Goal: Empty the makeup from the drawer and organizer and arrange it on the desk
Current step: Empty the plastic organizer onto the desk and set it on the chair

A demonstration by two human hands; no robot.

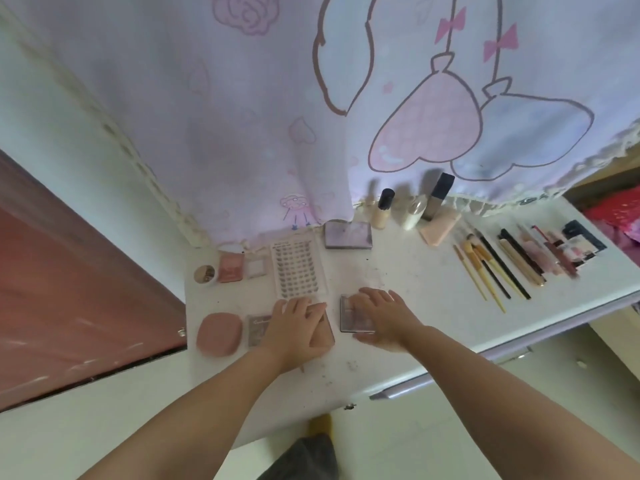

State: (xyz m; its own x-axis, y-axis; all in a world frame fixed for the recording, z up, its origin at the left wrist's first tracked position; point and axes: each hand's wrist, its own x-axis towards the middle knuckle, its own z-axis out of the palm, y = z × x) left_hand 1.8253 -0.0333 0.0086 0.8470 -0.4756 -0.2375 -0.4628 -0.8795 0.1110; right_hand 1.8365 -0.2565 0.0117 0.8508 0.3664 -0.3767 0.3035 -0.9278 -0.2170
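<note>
Both hands lay flat with fingers spread: left hand point(297, 318) on a pinkish palette point(320, 332), right hand point(379, 315) on a grey palette point(355, 317), front of the desk point(408, 275). Looked like arranging; next probably nudging those 2 into line.

A white desk point(408, 289) is seen below a lilac curtain point(242, 133) printed with pink hearts and bows. A dusty-pink compact point(219, 335), a grey-mauve palette point(348, 234) and gold-handled brushes point(485, 271) are shown.

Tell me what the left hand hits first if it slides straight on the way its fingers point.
Probably the clear lash tray: the left hand points up the desk at its near edge, fingertips almost there already.
</note>
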